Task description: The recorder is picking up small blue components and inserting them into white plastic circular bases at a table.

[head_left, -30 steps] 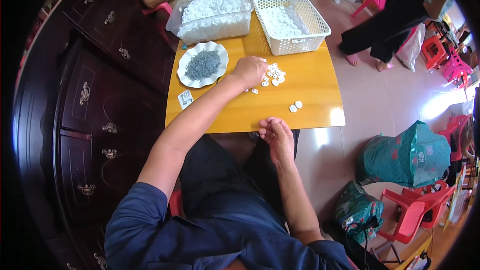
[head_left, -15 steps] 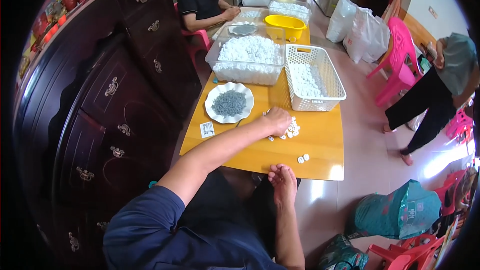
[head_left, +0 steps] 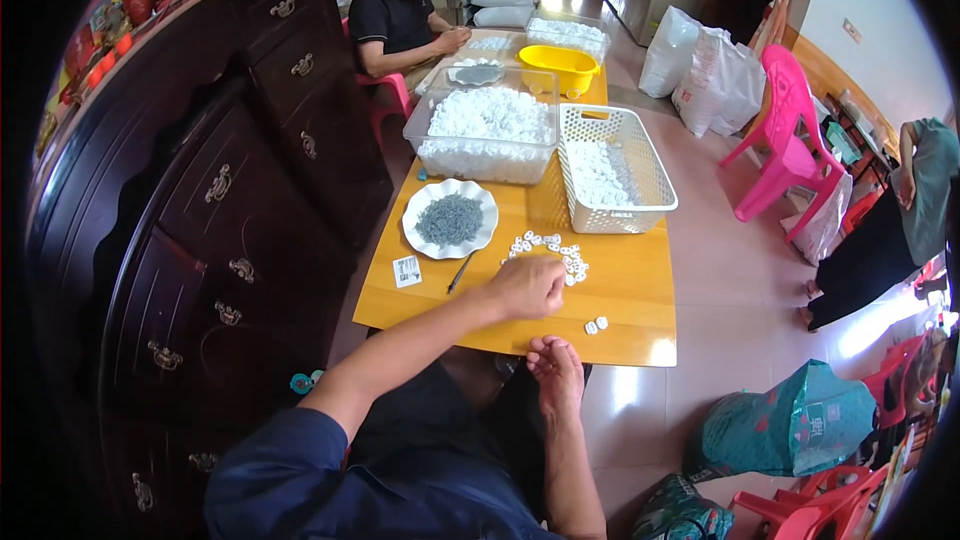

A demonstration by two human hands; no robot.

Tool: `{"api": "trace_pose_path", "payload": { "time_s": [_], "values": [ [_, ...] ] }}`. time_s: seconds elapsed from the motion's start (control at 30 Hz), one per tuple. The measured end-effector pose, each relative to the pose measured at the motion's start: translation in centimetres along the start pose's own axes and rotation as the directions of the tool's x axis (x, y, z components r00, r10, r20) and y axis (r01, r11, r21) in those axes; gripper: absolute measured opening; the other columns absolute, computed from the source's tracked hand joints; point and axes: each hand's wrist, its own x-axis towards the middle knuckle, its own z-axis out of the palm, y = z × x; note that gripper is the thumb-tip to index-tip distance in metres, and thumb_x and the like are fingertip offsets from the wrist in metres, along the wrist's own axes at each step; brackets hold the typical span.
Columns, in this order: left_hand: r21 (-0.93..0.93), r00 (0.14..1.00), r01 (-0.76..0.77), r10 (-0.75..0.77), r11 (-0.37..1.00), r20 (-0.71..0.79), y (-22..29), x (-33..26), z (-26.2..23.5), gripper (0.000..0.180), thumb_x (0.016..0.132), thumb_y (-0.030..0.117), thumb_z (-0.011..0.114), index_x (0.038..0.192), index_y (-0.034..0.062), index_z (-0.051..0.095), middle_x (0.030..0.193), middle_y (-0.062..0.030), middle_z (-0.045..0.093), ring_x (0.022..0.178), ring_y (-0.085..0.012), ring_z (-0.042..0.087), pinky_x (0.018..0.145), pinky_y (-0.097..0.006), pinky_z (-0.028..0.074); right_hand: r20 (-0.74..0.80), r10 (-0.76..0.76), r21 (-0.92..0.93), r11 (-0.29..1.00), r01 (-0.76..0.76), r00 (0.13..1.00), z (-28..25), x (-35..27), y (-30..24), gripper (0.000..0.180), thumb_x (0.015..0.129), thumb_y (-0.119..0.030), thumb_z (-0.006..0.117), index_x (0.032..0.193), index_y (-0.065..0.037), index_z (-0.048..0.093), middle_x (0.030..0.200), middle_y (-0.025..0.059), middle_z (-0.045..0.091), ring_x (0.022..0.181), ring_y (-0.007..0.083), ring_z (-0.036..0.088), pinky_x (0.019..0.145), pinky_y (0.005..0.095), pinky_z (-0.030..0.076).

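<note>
Head view: white pieces [head_left: 560, 255] are covered by the curled left hand [head_left: 527, 286]; whether the right hand [head_left: 556, 372] grip is closed cannot be told. Few should be gathered, gently.

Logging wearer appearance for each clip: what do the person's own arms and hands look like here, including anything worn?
Both hands are bare: no gloves, rings or watch show on the left hand or the right hand. The forearms are uncovered too. A dark blue short sleeve covers the left upper arm, part of a dark blue shirt. The right arm's sleeve is out of view.
</note>
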Motion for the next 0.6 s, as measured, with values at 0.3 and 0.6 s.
{"api": "trace_pose_path", "payload": {
  "time_s": [0.3, 0.6],
  "values": [
    [-0.208, 0.997, -0.045, 0.030, 0.977, -0.074, 2.3, -8.4, 1.2, 0.013, 0.083, 0.013, 0.066, 0.083, 0.0040, 0.057, 0.079, -0.0147, 0.062, 0.078, -0.0365, 0.064, 0.067, -0.045, 0.051, 0.142, 0.050, 0.039, 0.998, -0.056, 0.989, 0.3, -0.3, 0.9, 0.023, 0.108, -0.031, 0.055, 0.109, -0.009, 0.064, 0.099, 0.0044, 0.071, 0.087, 0.0158, 0.069, 0.079, 0.0323, 0.057],
    [-0.336, 0.987, -0.027, -0.028, 0.941, -0.156, 3.0, -10.5, 0.3, 0.012, 0.085, 0.011, 0.069, 0.091, 0.0025, 0.063, 0.082, -0.0122, 0.066, 0.074, -0.0281, 0.067, 0.066, -0.039, 0.054, 0.206, 0.004, -0.021, 1.000, 0.000, 0.979, 0.6, -0.6, 1.3, 0.024, 0.108, -0.030, 0.056, 0.100, -0.008, 0.063, 0.091, 0.0021, 0.066, 0.080, 0.0126, 0.062, 0.075, 0.0288, 0.052]
  ]
}}
